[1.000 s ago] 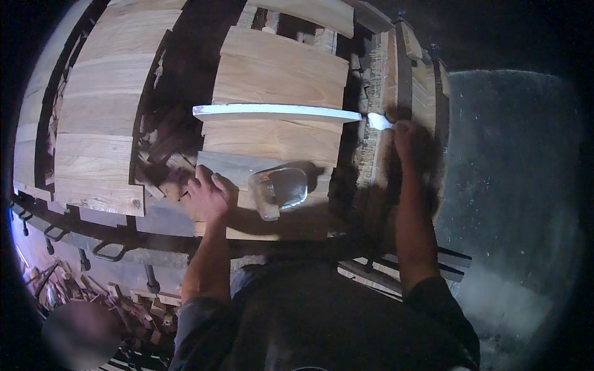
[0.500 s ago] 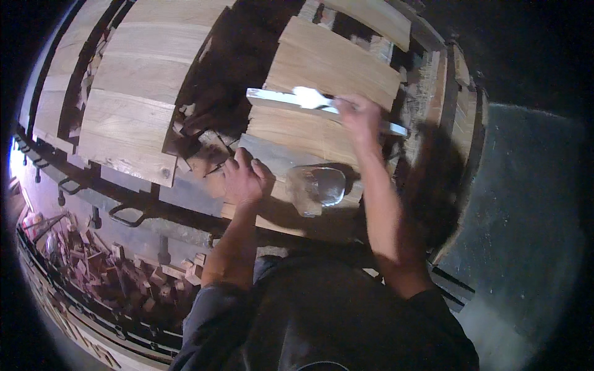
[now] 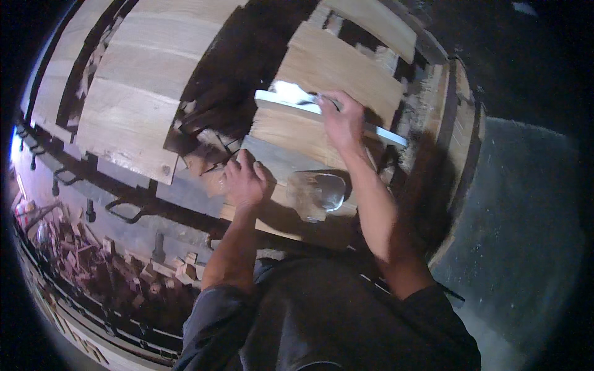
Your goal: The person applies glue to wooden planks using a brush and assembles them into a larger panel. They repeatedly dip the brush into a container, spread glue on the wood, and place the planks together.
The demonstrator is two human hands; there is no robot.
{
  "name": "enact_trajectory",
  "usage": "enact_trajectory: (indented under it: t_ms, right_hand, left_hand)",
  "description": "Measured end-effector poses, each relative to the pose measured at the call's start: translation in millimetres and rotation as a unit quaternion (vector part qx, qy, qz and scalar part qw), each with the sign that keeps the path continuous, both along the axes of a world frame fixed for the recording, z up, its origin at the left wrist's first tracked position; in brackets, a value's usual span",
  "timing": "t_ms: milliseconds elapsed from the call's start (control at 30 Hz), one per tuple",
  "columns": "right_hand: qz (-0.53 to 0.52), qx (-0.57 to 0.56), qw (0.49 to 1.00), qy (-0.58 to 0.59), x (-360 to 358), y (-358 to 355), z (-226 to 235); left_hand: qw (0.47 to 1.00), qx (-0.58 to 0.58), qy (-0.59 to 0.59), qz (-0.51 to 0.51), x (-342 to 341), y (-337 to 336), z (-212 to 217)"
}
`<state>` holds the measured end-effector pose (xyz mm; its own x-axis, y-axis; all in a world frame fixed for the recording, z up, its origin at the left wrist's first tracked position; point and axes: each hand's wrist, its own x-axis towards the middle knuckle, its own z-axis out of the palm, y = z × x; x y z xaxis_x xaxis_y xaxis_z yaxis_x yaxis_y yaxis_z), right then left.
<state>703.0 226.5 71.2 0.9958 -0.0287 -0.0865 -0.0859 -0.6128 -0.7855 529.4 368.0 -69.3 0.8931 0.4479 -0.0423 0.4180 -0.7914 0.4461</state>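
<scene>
My right hand (image 3: 342, 120) grips a small brush (image 3: 297, 94), its broad head bright white. The head is at the left end of a narrow wooden strip (image 3: 374, 130) whose upper face is coated white. This strip lies across the wooden boards (image 3: 340, 65). My left hand (image 3: 245, 180) rests over the left end of the nearer boards, fingers loosely bent and apart, beside a dark gap. Between my forearms, a clear container (image 3: 323, 191) with a brownish near side stands on the boards by a grey board (image 3: 272, 157).
Glued-looking wooden panels (image 3: 133, 93) lie to the left. A dark metal rail with looped handles (image 3: 127, 212) runs along the near side. Wood offcuts (image 3: 117, 266) are heaped at the lower left. Grey floor (image 3: 513, 247) spreads on the right.
My right hand and the brush have moved left along the strip, so the brush head is now near its left end. My left hand stays almost in place.
</scene>
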Motion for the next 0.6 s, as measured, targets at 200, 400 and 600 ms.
enact_trajectory:
  t_ms: [200, 400, 600]
  right_hand:
    - [-0.169, -0.060, 0.984, 0.019, -39, -177, 10]
    - [-0.297, -0.012, 0.943, -0.152, -97, -359, -17]
    - [-0.218, 0.000, 0.973, 0.082, -171, -223, 32]
  left_hand:
    - [0.998, 0.052, 0.017, -0.016, -5, 2, -11]
    - [0.994, 0.103, -0.007, -0.031, -8, -6, -27]
    - [0.998, 0.045, 0.021, -0.033, -10, 9, -17]
